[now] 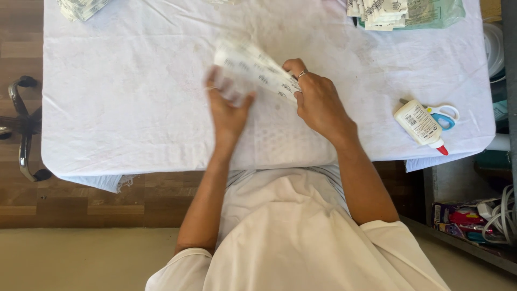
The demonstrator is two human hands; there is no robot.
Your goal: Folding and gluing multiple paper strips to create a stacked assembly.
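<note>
Right hand [318,102] is pinching the paper strip [256,70] at its 4 o'clock end, anchoring it; left hand [229,108], blurred, grip unclear, is supporting underneath above the bench [124,108].

Counter [107,108] covered w/ white cloth, matt, lightly creased, faint stains. Paper strip [257,69] in both hands looks thin, white w/ dark print, slightly glossy, blurred. Paper stacks at top left [81,7] & top right [379,12], matt; the right one lies on green paper or plastic sheet [439,13], can't tell which. Glue bottle [419,124]: white plastic, smooth, red tip. Scissors [444,116]: blue & white plastic handles, glossy. Floor [70,199]: wood-look planks, semi-matt. Chair [21,124]: dark metal or plastic, shiny.
</note>
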